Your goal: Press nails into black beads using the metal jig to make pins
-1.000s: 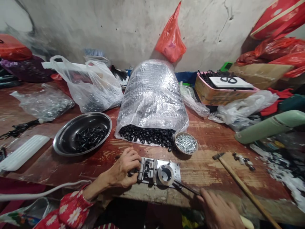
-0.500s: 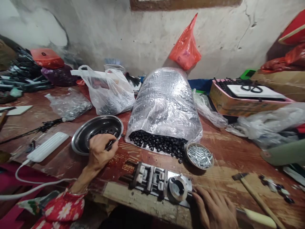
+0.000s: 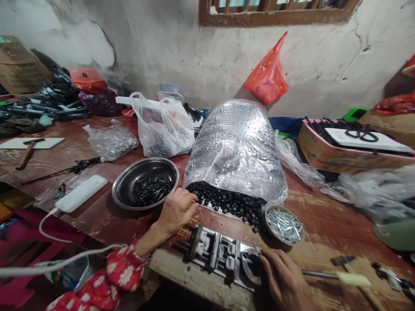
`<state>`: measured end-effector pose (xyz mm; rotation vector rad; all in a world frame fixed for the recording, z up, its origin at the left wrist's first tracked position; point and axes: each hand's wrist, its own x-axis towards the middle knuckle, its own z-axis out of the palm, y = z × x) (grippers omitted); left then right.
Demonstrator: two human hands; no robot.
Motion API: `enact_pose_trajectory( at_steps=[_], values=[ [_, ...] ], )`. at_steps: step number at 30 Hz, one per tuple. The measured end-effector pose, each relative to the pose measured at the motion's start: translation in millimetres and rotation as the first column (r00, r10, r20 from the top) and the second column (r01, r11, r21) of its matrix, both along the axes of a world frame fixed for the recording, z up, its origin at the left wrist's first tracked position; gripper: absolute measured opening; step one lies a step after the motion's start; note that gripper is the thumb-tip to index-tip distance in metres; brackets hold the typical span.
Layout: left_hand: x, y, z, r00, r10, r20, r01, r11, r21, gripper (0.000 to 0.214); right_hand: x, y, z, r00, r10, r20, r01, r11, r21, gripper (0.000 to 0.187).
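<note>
the work at the bench is looking like the loading stage of a small hand-press job, going by how things are lying. the left hand is being held at the spill of round black beads at the mouth of a silvery bubble-film bag, with the fingers loosely curled and bunched, though whether anything is being pinched can't be told from this view. the right hand is being rested at the round collar end of a steel bench jig, with the fingers slightly spread, next to a metal lever rod with a cream grip. whether that rod is being gripped can't be told either. the jig is being kept on the near edge of a scuffed, red-stained wooden bench, low in the middle of the frame. a bead and a metal pin would seem to be what's being called for next at the jig, if that reading is right. a polished steel bowl of black-headed pins is being left just left of the bag, and a small round dish of silver screws is sitting right of it, close to the jig. a wood-handled hammer is lying at the lower right.
</note>
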<state>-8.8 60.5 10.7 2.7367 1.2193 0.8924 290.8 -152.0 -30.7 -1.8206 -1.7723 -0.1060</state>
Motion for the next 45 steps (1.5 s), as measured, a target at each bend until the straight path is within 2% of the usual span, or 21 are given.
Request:
enact_pose_trajectory(
  at_steps=[2, 5, 7, 10, 13, 18, 24, 28, 33, 38, 41, 45],
  values=[
    [26, 2, -9.2, 0.994, 0.014, -0.104, -0.02, 0.998, -0.056, 0.01, -8, 11, 7.7, 0.999, -0.014, -0.031, 0.013, 1.0, -0.01, 0.026],
    [52, 8, -24.6, 0.99, 0.044, -0.132, -0.056, 0.995, -0.086, 0.011, -16, 29, 17.3, 0.999, -0.041, -0.02, 0.042, 0.999, 0.032, 0.028],
    [60, 11, -32.4, 0.991, 0.057, -0.121, -0.069, 0.992, -0.102, 0.009, -22, 46, 23.4, 1.0, -0.022, -0.011, 0.022, 1.0, -0.005, 0.027],
    [59, 13, -37.0, 0.994, 0.052, -0.094, -0.064, 0.989, -0.132, 0.008, -33, 79, 30.3, 0.998, 0.059, 0.029, -0.054, 0.99, -0.133, 0.026],
    [50, 10, -34.1, 0.999, -0.008, -0.042, 0.0, 0.986, -0.167, 0.009, -44, 114, 31.2, 0.984, 0.097, 0.152, -0.047, 0.952, -0.304, 0.021],
    [34, -5, -23.8, 0.991, -0.098, 0.088, 0.116, 0.966, -0.233, 0.004, -54, 147, 23.4, 0.969, 0.091, 0.23, 0.0, 0.931, -0.365, 0.017],
    [24, -37, -19.2, 0.902, -0.154, 0.403, 0.304, 0.891, -0.338, 0.009, -51, 139, 21.1, 0.972, 0.082, 0.221, 0.007, 0.927, -0.375, 0.017],
    [19, -54, -22.8, 0.867, -0.19, 0.461, 0.36, 0.879, -0.313, 0.014, -48, 130, 21.7, 0.98, 0.06, 0.191, 0.016, 0.927, -0.374, 0.018],
    [16, -66, -24.3, 0.861, -0.196, 0.469, 0.371, 0.873, -0.317, 0.017, -51, 143, 21.9, 0.977, 0.1, 0.19, -0.018, 0.921, -0.389, 0.01],
    [11, -72, -24.5, 0.868, -0.255, 0.425, 0.38, 0.894, -0.238, 0.016, -55, 153, 21.3, 0.975, 0.108, 0.195, -0.025, 0.922, -0.385, 0.009],
    [6, -76, -25.7, 0.882, -0.279, 0.379, 0.386, 0.89, -0.241, 0.015, -52, 144, 21.3, 0.983, 0.088, 0.161, -0.022, 0.927, -0.373, 0.009],
    [3, -79, -27.7, 0.904, -0.282, 0.321, 0.371, 0.891, -0.262, 0.014, -43, 124, 22.4, 0.993, 0.055, 0.103, -0.015, 0.936, -0.352, 0.018]
  ],
)
